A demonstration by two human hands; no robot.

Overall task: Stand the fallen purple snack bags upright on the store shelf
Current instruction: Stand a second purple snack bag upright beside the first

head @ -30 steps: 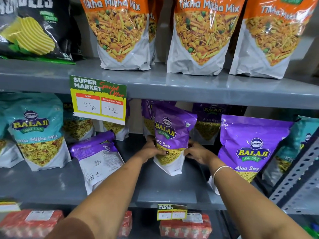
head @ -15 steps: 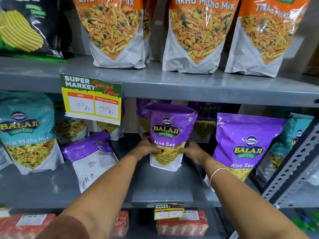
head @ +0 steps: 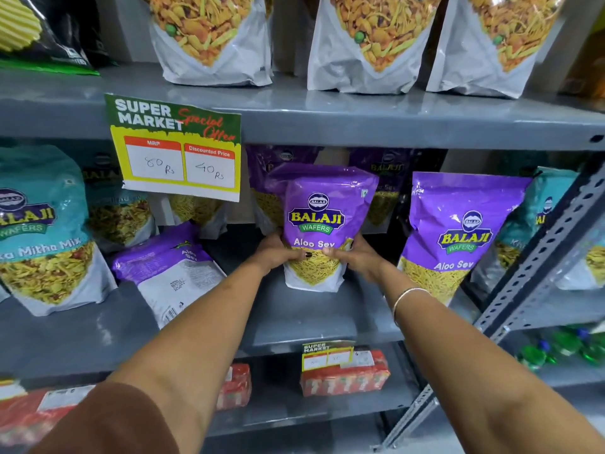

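A purple Aloo Sev bag [head: 319,221] stands upright on the grey middle shelf [head: 311,319], label facing me. My left hand [head: 278,252] grips its lower left side and my right hand [head: 355,257] grips its lower right side, thumbs across the front. Another purple bag [head: 170,267] lies fallen on its front to the left, back label up. A third purple bag [head: 458,231] stands upright to the right. More purple bags [head: 389,165] stand behind, partly hidden.
Teal Mitha Mix bags [head: 39,231] stand at the left of the shelf. A special offer price sign [head: 176,149] hangs from the upper shelf edge. Orange-mix bags [head: 370,44] stand above. A perforated metal upright [head: 540,257] runs diagonally at right. Red packs [head: 343,375] lie below.
The held purple bag has been turned from tilted to upright and set back on the shelf, both hands staying on its lower sides. The view has moved closer.
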